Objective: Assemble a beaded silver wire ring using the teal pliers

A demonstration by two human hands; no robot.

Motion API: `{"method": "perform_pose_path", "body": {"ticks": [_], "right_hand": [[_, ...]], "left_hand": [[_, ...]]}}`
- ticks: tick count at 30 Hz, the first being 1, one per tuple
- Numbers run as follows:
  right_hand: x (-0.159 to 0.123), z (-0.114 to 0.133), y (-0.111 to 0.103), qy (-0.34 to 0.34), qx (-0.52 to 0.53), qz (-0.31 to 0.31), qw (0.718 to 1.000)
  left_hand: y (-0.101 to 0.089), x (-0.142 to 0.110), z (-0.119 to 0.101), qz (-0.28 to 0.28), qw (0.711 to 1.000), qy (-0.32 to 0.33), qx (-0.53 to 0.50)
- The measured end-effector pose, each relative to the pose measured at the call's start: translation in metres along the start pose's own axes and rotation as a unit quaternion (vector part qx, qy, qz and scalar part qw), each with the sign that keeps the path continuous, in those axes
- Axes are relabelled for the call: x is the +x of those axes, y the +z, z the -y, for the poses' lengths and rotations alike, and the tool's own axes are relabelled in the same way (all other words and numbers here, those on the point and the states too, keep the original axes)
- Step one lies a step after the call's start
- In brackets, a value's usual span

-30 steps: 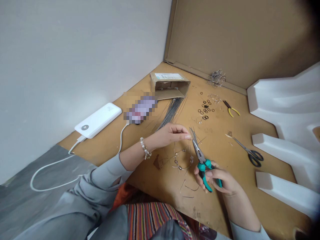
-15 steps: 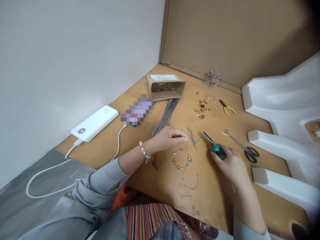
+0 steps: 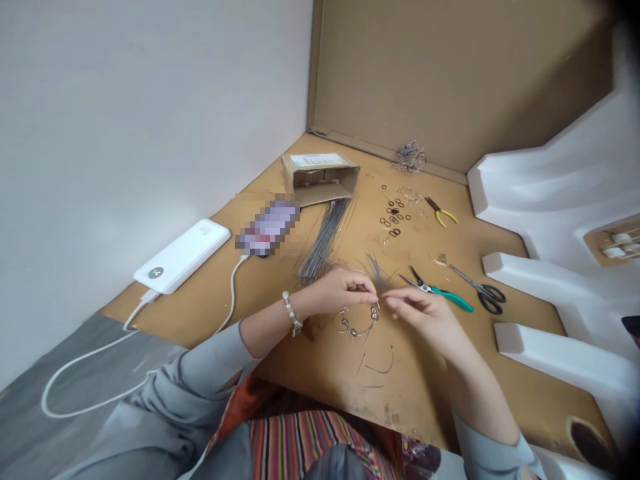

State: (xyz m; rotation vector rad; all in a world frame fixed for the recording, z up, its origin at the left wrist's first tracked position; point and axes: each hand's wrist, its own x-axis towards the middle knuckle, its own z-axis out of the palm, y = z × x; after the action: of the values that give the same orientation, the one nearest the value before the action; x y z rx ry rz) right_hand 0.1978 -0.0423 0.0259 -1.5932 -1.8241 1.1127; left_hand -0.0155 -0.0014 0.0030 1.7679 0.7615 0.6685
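Observation:
My left hand (image 3: 353, 291), with a beaded bracelet (image 3: 291, 313) on its wrist, pinches a short piece of thin wire (image 3: 379, 306) at its fingertips. Close beside it, my right hand (image 3: 417, 310) has thumb and fingers pressed together; whatever they hold is too small to make out. Below the fingertips a ring of wire with round beads (image 3: 354, 332) lies on the table, partly covered by my left hand. Green-handled pliers (image 3: 453, 299) rest just beyond my right hand, jaws apart. Several straight wire pieces (image 3: 375, 268) lie above my hands.
A bundle of long wires (image 3: 323, 243) sticks out from an open cardboard box (image 3: 323, 193). Black rings (image 3: 394, 220), yellow-handled pliers (image 3: 441, 212) and scissors (image 3: 487, 297) lie farther right. White foam packing (image 3: 530, 270) borders the right side. A power bank (image 3: 183, 255) and phone (image 3: 270, 227) are at left.
My right hand has let go of the green-handled pliers, leaving them on the table, and moved left to meet my left fingertips. My view has shifted slightly to the right.

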Motion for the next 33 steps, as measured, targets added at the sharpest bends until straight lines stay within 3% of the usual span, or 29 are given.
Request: {"method": "perform_pose_path", "body": {"ticks": [1, 3, 8, 14, 20, 24, 27, 30, 33], "right_hand": [[0.003, 0.006, 0.005, 0.004, 0.038, 0.056, 0.998], [0.008, 0.011, 0.012, 0.020, 0.101, 0.110, 0.989], [0.012, -0.002, 0.014, 0.066, 0.197, 0.117, 0.971], [0.012, -0.008, 0.012, 0.050, 0.241, 0.112, 0.963], [0.011, -0.009, 0.020, 0.019, 0.184, 0.093, 0.978], [0.008, -0.008, 0.027, -0.037, 0.030, 0.030, 0.998], [0.006, -0.005, 0.029, -0.077, -0.083, -0.010, 0.994], [0.005, -0.002, 0.028, -0.102, -0.129, -0.040, 0.986], [0.003, 0.001, 0.027, -0.104, -0.147, -0.041, 0.983]], "left_hand": [[0.001, 0.000, 0.001, -0.002, 1.000, -0.005, 0.006], [0.001, 0.000, 0.000, -0.008, 1.000, -0.014, 0.010], [-0.003, 0.001, -0.005, -0.019, 0.999, -0.024, 0.009], [-0.007, 0.001, -0.004, -0.042, 0.997, -0.003, 0.067], [-0.001, 0.000, -0.001, -0.032, 0.997, -0.048, 0.048], [0.005, -0.001, -0.003, -0.029, 0.997, -0.057, 0.049], [0.008, 0.000, -0.002, -0.045, 0.997, -0.060, 0.031], [0.007, 0.000, 0.000, -0.066, 0.994, -0.086, 0.018], [0.004, 0.000, 0.001, -0.041, 0.994, -0.093, 0.034]]}}
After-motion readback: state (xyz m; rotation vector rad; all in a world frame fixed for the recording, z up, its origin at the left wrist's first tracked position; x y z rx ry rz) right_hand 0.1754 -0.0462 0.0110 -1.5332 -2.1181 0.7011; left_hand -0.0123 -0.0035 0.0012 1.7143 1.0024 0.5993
